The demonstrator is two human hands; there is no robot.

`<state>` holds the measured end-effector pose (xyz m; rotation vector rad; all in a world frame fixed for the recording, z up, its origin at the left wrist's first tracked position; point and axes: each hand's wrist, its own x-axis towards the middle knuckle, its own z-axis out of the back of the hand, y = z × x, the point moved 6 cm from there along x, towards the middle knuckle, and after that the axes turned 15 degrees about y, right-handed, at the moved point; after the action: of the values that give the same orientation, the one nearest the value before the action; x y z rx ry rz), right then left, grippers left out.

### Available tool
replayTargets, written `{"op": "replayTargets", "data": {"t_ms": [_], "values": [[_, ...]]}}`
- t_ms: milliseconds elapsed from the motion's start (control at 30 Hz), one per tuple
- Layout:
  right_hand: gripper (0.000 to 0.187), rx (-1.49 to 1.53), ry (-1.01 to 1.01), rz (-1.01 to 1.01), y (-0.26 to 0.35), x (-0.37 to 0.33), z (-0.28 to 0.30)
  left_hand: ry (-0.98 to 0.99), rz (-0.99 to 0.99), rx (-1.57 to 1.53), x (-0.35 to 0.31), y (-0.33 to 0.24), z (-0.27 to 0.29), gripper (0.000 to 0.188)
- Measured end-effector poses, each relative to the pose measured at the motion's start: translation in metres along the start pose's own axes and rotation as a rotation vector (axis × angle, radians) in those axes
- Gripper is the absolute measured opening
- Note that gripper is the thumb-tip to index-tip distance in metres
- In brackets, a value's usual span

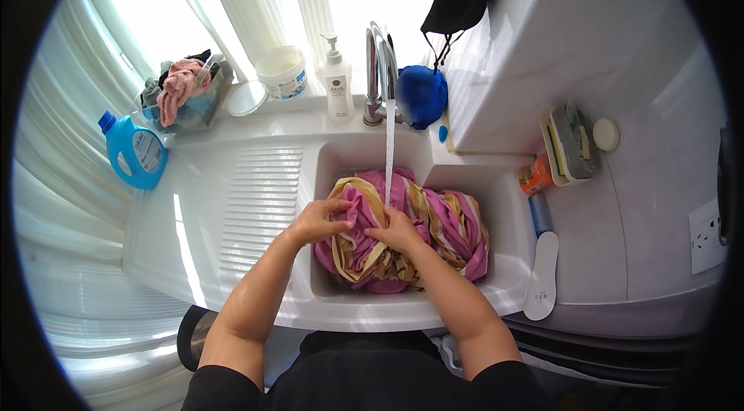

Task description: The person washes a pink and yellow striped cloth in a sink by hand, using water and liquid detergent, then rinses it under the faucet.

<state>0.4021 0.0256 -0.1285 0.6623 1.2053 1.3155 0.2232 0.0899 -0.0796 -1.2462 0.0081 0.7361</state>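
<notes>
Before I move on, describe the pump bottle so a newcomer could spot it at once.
Find the white laundry sink, then the chrome faucet at its back edge. The white pump bottle stands just left of the faucet. Unlike the wide tub beside it, it's slim and pump-topped.

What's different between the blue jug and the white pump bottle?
The blue jug is broad, whereas the white pump bottle is slim. The jug has a dark blue cap, the bottle a white pump top. Both carry labels, and neither is in the left hand or right hand.
</notes>
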Motion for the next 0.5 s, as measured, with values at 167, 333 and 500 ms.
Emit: {"op": "replayTargets", "data": {"t_ms": [167,333,500], "values": [[0.023,0.658,-0.329,0.023,0.001,-0.041,0.073,-0.313,-0.017,0.02,-0.017,-0.023,0.022,0.074],[0.029,0.832,-0.591,0.122,0.032,-0.052,0.129,-0.176,-0.113,0.234,0.026,-0.022,-0.026,0.093],[0.026,0.821,-0.358,0.247,0.02,-0.046,0.084,-0.374,-0.325,-0.557,0.018,-0.004,-0.03,0.037]]}}
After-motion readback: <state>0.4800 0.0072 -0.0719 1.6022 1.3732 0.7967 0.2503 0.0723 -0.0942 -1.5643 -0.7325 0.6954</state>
